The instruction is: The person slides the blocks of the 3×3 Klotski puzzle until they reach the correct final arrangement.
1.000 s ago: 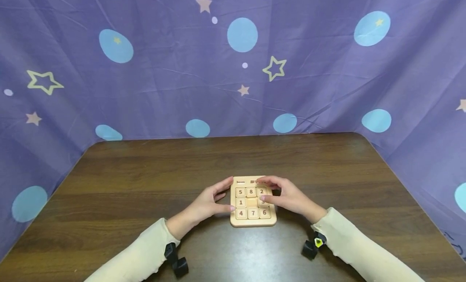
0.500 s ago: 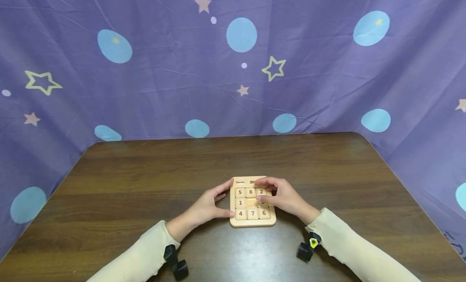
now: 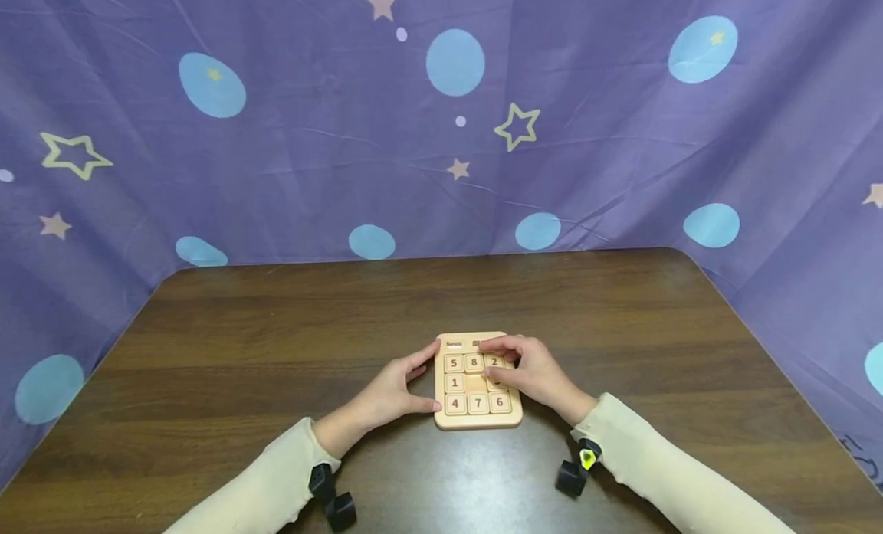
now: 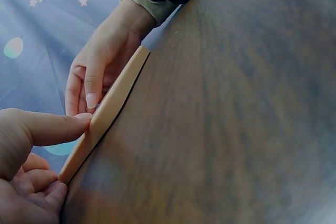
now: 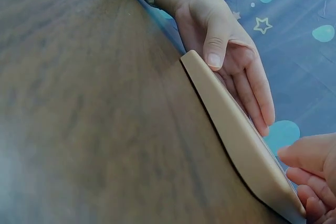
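Observation:
A pale wooden number sliding puzzle [image 3: 479,423] lies flat on the table. Its top row reads 5, 8, 2 and its bottom row 4, 7, 6. Between them sit tile 1 [image 3: 454,383], a bare centre slot [image 3: 474,383] and a tile mostly covered by my right thumb. My left hand [image 3: 389,388] rests along the puzzle's left edge, thumb near the lower corner and index finger at the upper one. With fingers extended, my right hand [image 3: 541,371] reaches over the right side; its index fingertip is at the top border and its thumb beside the slot.
A brown wooden table [image 3: 276,327] spreads around the puzzle. Behind it hangs a purple curtain [image 3: 303,181] with stars and blue dots. A black wrist camera [image 3: 571,479] is strapped at the right sleeve, another black wrist camera [image 3: 341,512] at the left.
My right hand has shifted slightly left, its thumb now covering more of tile 3. My left thumb has slid a little down the puzzle's edge. The visible tiles keep their order.

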Demonstrator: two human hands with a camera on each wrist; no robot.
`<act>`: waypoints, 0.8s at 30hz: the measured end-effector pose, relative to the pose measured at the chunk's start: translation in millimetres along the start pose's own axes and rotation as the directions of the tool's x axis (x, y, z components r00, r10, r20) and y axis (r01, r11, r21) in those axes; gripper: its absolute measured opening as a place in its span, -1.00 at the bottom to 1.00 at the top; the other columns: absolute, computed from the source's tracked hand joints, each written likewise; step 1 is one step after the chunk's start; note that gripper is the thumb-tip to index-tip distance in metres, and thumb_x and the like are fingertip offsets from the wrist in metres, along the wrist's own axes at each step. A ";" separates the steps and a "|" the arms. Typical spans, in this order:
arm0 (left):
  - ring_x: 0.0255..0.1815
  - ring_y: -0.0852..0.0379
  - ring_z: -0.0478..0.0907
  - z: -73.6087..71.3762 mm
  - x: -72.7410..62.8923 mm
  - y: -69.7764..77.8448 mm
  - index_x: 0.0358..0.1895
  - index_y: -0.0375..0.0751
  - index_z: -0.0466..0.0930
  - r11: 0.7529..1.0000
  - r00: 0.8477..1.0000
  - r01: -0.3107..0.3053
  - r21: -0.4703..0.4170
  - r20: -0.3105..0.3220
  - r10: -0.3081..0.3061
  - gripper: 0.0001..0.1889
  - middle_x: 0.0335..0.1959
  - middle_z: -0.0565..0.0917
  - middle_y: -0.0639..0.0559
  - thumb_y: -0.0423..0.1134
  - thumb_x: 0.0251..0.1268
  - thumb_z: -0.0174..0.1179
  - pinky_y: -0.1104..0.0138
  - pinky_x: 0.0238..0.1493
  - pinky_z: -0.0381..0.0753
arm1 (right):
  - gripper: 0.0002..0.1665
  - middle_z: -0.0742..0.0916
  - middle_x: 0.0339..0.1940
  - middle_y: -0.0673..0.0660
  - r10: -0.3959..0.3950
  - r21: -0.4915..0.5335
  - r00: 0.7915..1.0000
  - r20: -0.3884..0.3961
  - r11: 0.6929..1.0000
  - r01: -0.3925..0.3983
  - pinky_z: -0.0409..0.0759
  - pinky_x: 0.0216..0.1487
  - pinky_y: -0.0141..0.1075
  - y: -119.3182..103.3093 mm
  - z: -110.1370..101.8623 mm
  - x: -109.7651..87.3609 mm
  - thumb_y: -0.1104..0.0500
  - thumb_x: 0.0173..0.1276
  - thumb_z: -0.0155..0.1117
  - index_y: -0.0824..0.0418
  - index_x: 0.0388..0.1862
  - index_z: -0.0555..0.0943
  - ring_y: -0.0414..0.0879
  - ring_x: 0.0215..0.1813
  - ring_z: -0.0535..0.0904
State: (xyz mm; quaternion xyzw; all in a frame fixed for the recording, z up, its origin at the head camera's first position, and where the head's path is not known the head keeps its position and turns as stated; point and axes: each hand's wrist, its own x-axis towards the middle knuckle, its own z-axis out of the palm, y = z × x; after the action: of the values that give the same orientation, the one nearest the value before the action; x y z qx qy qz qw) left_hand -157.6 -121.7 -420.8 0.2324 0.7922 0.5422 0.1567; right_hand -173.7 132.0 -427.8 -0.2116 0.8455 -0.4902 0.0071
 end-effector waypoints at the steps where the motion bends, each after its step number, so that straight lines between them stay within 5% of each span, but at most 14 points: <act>1: 0.46 -0.12 0.04 -0.2 -0.1 0.3 0.41 -0.42 0.07 1.000 1.000 0.000 0.002 0.001 0.000 -0.08 0.46 0.11 -0.22 -0.49 -0.08 0.39 0.07 0.43 0.15 | -0.63 0.74 -0.21 0.01 -0.002 -0.007 1.000 -0.005 1.000 0.002 0.50 -0.25 -0.40 0.1 0.7 0.1 0.24 0.08 0.42 0.17 -0.07 0.69 -0.16 -0.27 0.50; 24: 0.46 -0.13 0.01 -0.5 0.2 0.8 0.40 -0.46 0.06 1.000 1.000 -0.018 0.008 0.012 0.017 -0.08 0.46 0.10 -0.23 -0.49 -0.08 0.38 0.09 0.42 0.14 | -0.68 0.68 -0.30 -0.05 -0.012 -0.028 1.000 -0.018 1.000 0.011 0.43 -0.25 -0.37 -2.7 3.3 -3.4 0.18 0.02 0.49 0.08 -0.17 0.72 -0.15 -0.25 0.44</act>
State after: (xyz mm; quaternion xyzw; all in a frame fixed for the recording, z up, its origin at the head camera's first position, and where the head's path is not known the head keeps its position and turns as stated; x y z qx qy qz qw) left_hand -157.9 -121.7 -419.9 0.2432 0.7915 0.5387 0.1556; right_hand -168.9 129.3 -427.9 -0.2122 0.8511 -0.4802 -0.0063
